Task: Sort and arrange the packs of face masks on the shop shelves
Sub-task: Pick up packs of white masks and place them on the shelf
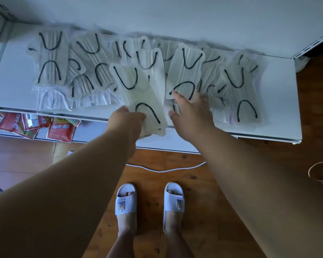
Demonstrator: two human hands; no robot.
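Hands reach out over a white shelf (11, 86). The left hand (126, 120) has its grip curled tight on a mask pack (140, 94), pinching the near end so the pack sticks out past the shelf edge. The right hand (190, 112) has its fingers spread and loose, with the tips touching another pack (185, 71) just beside the first one. Many more mask packs (50, 56) lie all over the shelf in a messy row, some on top of others, all pale with black ear loops. A lower shelf holds red packets (61, 130). Below is a brown wood floor (194, 211) with a white cord (164, 170) lying on it. The person wears white slippers (125, 200).
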